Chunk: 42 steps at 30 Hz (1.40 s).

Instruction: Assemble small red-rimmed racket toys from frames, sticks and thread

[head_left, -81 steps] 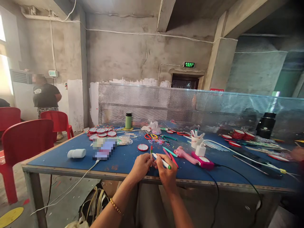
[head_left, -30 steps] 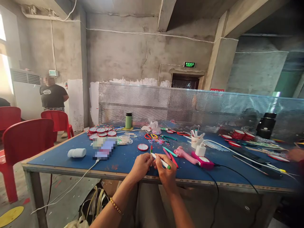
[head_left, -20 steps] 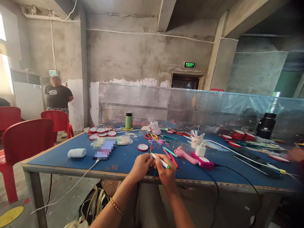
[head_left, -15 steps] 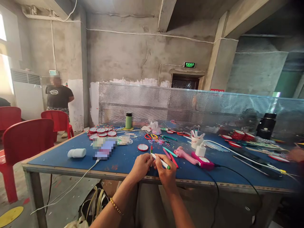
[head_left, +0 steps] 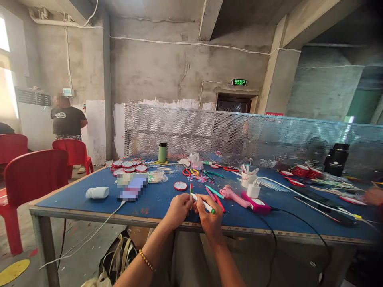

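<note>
blue table (head_left: 74, 199) | green "exit" sign (head_left: 239, 82) | left hand (head_left: 178, 208) pinches stick (head_left: 190, 190) | right hand (head_left: 210, 217) grips marker (head_left: 203, 203)

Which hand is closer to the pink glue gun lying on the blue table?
Right. The right hand, gripping a white green-capped pen, sits just left of the pink glue gun; the left hand is farther left.

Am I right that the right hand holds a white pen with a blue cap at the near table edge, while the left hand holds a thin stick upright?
Not quite: the cap is green, not blue. The head view shows the right hand holding a white pen with a green end at the near edge of the table, while the left hand holds a thin stick upright.
</note>
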Each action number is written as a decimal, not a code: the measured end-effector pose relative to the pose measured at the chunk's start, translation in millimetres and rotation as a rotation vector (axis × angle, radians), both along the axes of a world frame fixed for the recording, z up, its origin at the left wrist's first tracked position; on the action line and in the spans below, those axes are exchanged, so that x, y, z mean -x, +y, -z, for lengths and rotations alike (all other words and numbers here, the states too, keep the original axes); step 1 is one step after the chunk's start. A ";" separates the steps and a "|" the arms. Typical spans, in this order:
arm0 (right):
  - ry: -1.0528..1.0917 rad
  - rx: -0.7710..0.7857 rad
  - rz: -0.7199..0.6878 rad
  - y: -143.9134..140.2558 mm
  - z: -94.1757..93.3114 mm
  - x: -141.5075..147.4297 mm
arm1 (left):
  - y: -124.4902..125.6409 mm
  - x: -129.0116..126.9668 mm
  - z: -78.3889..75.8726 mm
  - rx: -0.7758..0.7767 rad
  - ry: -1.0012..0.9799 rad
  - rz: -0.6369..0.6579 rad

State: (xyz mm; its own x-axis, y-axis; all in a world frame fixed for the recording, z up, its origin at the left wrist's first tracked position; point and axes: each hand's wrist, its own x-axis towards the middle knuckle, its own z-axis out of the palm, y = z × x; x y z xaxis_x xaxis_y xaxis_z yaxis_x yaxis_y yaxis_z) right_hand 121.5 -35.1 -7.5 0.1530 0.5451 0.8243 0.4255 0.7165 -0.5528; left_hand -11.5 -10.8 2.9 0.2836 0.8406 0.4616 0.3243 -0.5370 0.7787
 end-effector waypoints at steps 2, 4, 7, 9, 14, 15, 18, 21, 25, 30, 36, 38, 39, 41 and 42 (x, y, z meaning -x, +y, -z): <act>0.002 -0.001 0.005 -0.1 -0.2 0.2 | 0.2 0.0 0.5 -0.003 -0.005 0.010; 0.004 -0.004 0.012 0.0 -0.2 0.1 | -0.1 -0.2 1.2 0.002 -0.014 0.013; 0.004 -0.010 0.018 0.4 0.1 -0.3 | -0.6 -0.7 2.2 0.011 -0.035 0.020; 0.006 -0.015 0.021 0.7 0.1 -0.4 | -0.5 -0.7 2.1 0.014 -0.046 0.029; 0.009 -0.018 0.032 0.4 0.0 -0.3 | 0.9 0.0 1.0 -0.006 -0.026 0.021; 0.010 -0.016 0.034 0.3 0.1 -0.4 | 1.0 0.1 1.0 -0.007 -0.026 0.024; 0.017 -0.015 0.034 -0.4 0.3 -0.5 | 1.3 -0.1 2.0 0.001 -0.030 0.034; 0.019 -0.012 0.033 -1.4 -0.5 -0.3 | 1.7 -0.4 3.5 -0.001 -0.033 0.036; 0.028 -0.014 0.036 -1.4 -1.3 0.3 | 2.2 -0.2 4.3 0.013 -0.043 0.046; 0.047 -0.013 0.033 -0.7 -0.9 0.2 | 0.1 -0.1 2.0 0.025 -0.039 0.037; 0.051 -0.016 0.047 -2.0 -2.3 0.2 | -2.9 -0.4 -1.9 0.027 -0.036 0.035; 0.051 -0.025 0.050 -1.9 -2.3 0.2 | -2.3 -0.5 -1.9 0.034 -0.031 0.030; 0.049 -0.029 0.052 -1.8 -2.1 0.2 | -1.8 -0.6 -1.6 0.035 -0.030 0.029; 0.045 -0.031 0.055 -1.5 -1.6 0.2 | -0.8 -0.7 -0.5 0.031 -0.029 0.027; 0.045 -0.029 0.056 -1.4 -1.4 0.2 | -0.4 -0.7 0.1 0.027 -0.029 0.025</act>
